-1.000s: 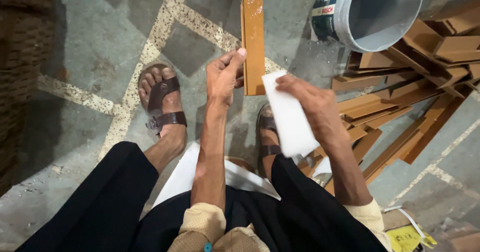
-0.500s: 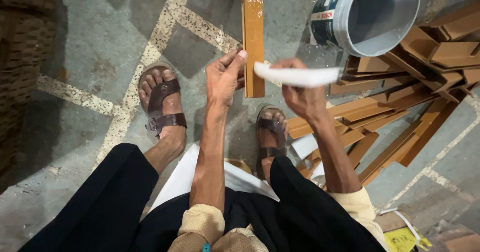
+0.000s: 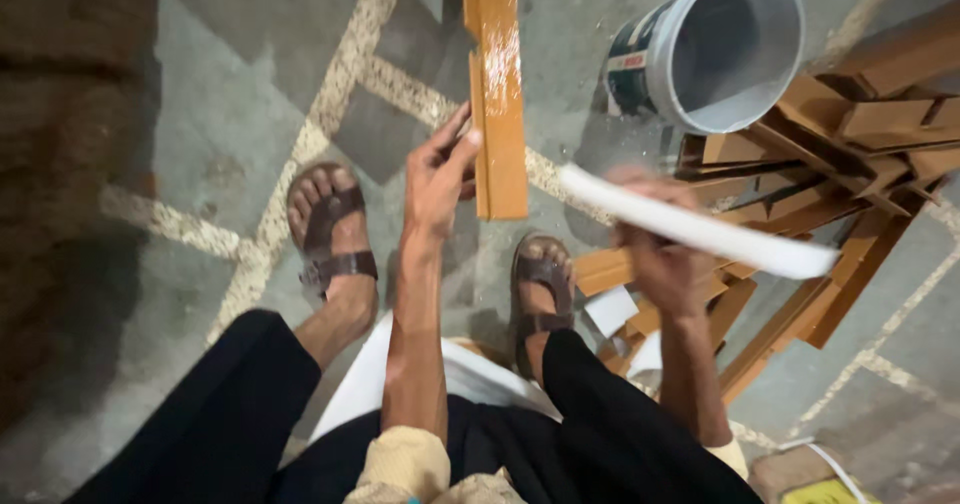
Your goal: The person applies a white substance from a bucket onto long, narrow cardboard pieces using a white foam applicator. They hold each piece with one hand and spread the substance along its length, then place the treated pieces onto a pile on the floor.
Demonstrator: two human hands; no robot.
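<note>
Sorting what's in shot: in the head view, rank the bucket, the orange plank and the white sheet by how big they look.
1. Bucket, largest.
2 and 3. Orange plank and white sheet: too close to rank; the plank runs out of frame, and the sheet is blurred and seen edge-on.

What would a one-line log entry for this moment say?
left hand: holds glossy orange wooden strip | right hand: holds white sheet | nearby: grey bucket, pile of wooden pieces

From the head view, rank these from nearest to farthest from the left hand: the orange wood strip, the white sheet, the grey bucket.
1. Orange wood strip: touching the left hand, on its right edge.
2. White sheet: further right, held in the right hand.
3. Grey bucket: farthest, upper right on the floor.
</note>
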